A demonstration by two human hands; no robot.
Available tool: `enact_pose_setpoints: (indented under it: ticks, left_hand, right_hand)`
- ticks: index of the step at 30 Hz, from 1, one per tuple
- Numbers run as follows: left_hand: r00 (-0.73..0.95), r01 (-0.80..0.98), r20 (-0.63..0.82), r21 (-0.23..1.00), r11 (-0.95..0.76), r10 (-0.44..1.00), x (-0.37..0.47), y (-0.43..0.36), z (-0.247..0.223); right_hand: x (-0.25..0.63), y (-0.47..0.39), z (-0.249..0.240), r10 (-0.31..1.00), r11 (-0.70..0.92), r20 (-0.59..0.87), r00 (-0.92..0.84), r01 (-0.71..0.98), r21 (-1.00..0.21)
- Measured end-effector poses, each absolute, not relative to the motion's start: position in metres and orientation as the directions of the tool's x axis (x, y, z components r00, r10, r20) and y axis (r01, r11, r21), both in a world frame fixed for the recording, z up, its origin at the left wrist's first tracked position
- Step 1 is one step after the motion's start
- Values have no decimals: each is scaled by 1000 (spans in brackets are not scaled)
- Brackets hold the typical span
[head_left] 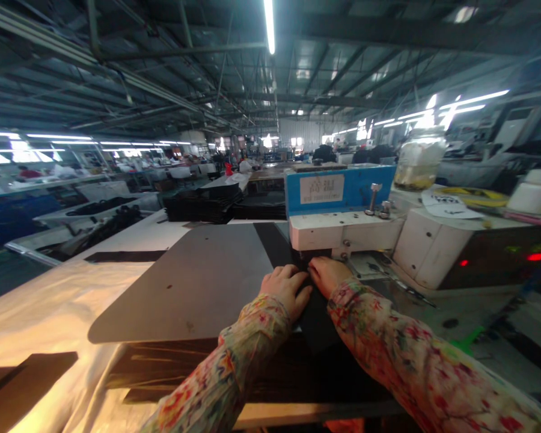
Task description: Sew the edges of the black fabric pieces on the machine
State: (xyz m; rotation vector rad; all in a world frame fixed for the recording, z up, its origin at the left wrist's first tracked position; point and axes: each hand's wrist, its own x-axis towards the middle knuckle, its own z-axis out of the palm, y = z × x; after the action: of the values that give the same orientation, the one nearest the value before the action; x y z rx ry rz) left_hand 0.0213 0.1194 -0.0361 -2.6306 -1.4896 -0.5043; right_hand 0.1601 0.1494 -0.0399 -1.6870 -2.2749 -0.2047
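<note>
A dark strip of material [270, 243] runs across the grey metal plate [198, 282] toward the head of a white and blue machine [347, 231]. My left hand [287, 288] lies on the strip with its fingers spread, at the plate's right edge. Close beside it, my right hand [328, 273] has its fingers pressed together at the material's edge, just under the machine head. What those fingertips hold, if anything, is hidden. More dark material hangs below my hands, over a stack of dark pieces [171, 367] under the plate.
Dark stacked pieces [202, 202] lie behind the plate. A glass jar [419, 159] stands on the machine at right, near a control box [469, 252] with red lights. Another dark piece [31, 379] lies at lower left. Work tables fill the hall behind.
</note>
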Motion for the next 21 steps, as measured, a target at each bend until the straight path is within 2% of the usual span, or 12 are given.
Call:
enact_pose_setpoints:
  ticks: [21]
  left_hand:
    - [485, 838, 298, 110, -534, 822, 17, 126, -36]
  right_hand:
    - [159, 147, -37, 915, 299, 301, -270, 953, -53]
